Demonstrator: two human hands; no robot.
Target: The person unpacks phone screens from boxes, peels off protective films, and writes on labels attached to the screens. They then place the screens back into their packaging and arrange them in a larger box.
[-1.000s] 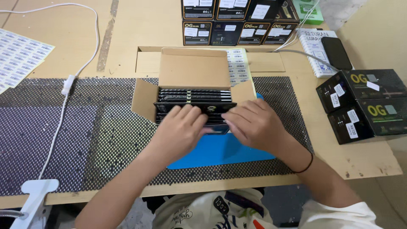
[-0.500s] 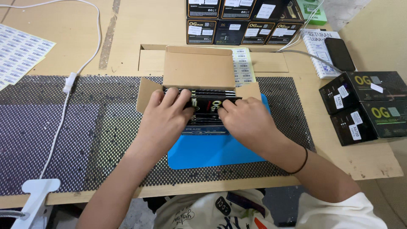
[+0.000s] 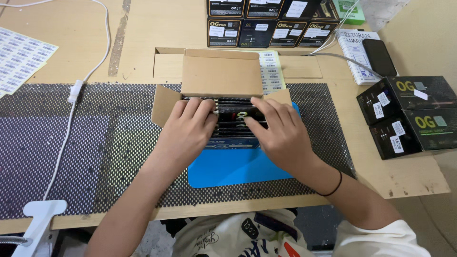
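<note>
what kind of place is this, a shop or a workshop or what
Most likely a packing or dispatch bench in a small workshop. Both hands, left hand and right hand, rest on black items in an open cardboard box, with stacked black boxes and label sheets around.

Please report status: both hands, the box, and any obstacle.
Left hand and right hand both pressing on black packs inside open cardboard box. Box on blue mat. Nothing in the way.

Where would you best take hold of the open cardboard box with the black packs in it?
Grip the cardboard box by its two short end walls, coming from left and right; both hands cover the packs and the lid stands up behind.
</note>
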